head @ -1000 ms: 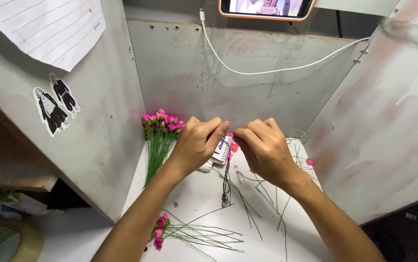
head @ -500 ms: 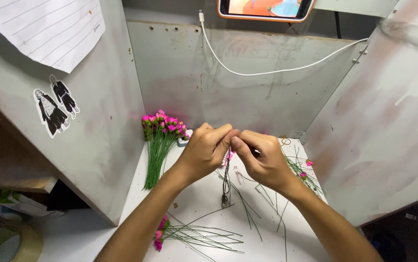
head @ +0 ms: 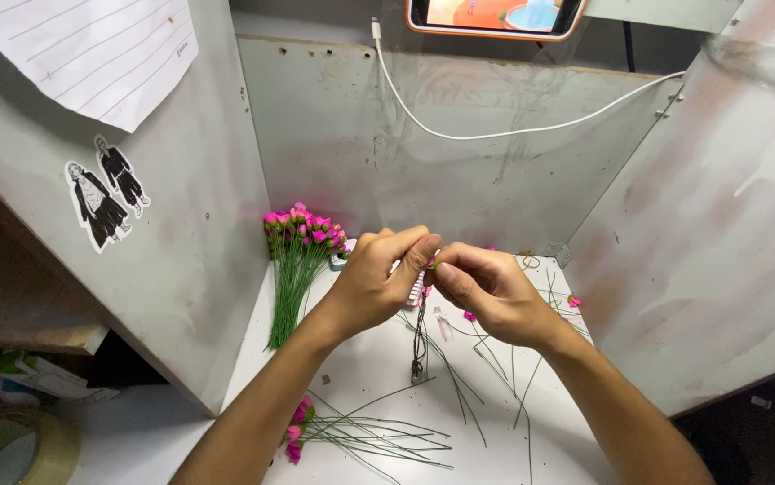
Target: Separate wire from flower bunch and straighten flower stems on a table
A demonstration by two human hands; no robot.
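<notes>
Leftmost, a roll of tape lies low in the corner, and a bunch of pink flowers leans against the grey partition. Near it the left hand is closed, thumb and forefinger pinching a thin green stem that hangs down to the white table. Touching it fingertip to fingertip, the right hand pinches the same stem at its top. Loose green stems lie scattered below, and a white cable runs across the back wall
</notes>
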